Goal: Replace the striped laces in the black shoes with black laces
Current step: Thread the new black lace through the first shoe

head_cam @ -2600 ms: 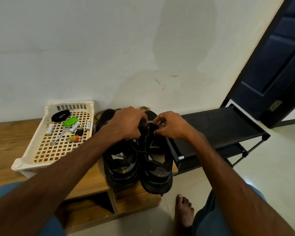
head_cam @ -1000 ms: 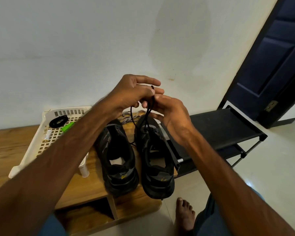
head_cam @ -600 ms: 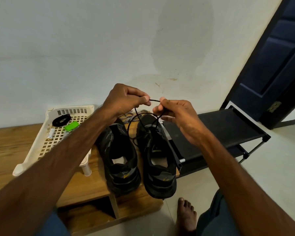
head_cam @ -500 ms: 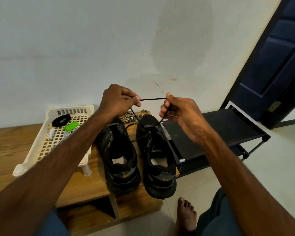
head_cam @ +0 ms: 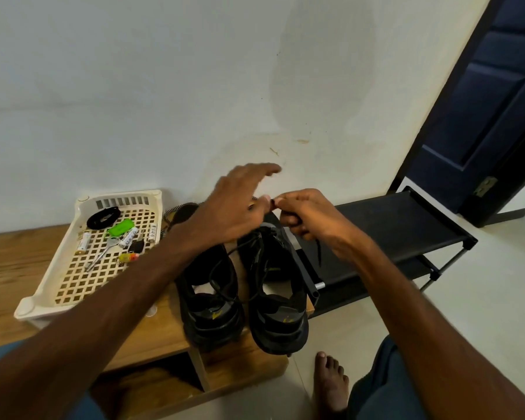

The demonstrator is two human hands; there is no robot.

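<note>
Two black shoes stand side by side on the wooden bench (head_cam: pixel 19 262): the left shoe (head_cam: pixel 210 301) and the right shoe (head_cam: pixel 278 310). My right hand (head_cam: pixel 308 215) pinches the tip of a black lace (head_cam: pixel 317 253) above the right shoe's toe, and the lace's slack hangs below my fist. Another stretch of this lace lies across the left shoe. My left hand (head_cam: pixel 235 204) hovers over the toes with straight fingers, its thumb close to the pinched tip. The striped laces (head_cam: pixel 166 214) lie behind the shoes, mostly hidden by my left arm.
A cream plastic basket (head_cam: pixel 58 286) on the bench holds a coiled black lace (head_cam: pixel 102 218), batteries, a green tag and a key. A black shoe rack (head_cam: pixel 391 225) stands to the right, a dark door (head_cam: pixel 491 116) beyond it. A bare foot (head_cam: pixel 329 381) rests on the floor.
Both hands have come down toward the shoe toes and closer together. My left hand let go of the lace and straightened its fingers. My right hand kept its pinch.
</note>
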